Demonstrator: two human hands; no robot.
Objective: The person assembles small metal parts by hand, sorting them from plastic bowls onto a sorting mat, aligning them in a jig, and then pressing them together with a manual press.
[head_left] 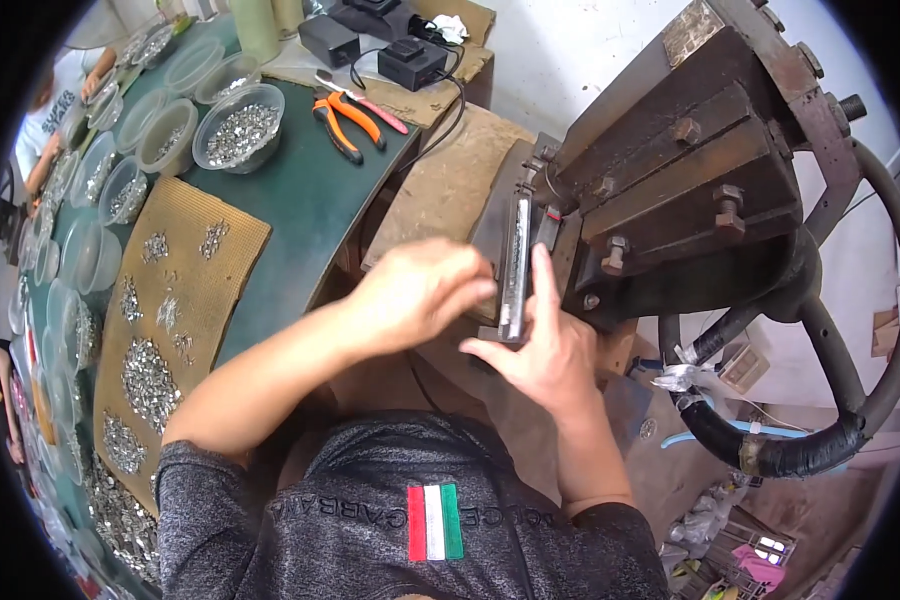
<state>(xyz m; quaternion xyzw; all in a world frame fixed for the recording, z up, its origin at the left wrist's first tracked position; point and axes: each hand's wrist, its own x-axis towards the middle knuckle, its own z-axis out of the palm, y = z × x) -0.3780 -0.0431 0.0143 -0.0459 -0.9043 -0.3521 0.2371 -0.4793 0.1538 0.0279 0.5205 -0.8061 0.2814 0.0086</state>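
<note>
A narrow metal bar with a long slot (pixel 516 262) stands in front of me at the base of a heavy press (pixel 690 150). My right hand (pixel 553 352) lies along its near right end, thumb and index finger stretched apart; its other fingers are partly hidden. Just left of the bar is my left hand (pixel 425 292), its fingers curled together and the thumb close to the slot. Whatever those fingers hold, if anything, is too small or hidden. At the bar's far end sits a small metal fitting with a red mark (pixel 554 214).
On the green table (pixel 300 235) lie a brown mat (pixel 210 270) with piles of small metal parts, plastic tubs (pixel 238 128), orange-handled pliers (pixel 350 118) and black adapters (pixel 412 62). The press's big handwheel (pixel 830 420) stands at right. Another person (pixel 45 125) is at the far left.
</note>
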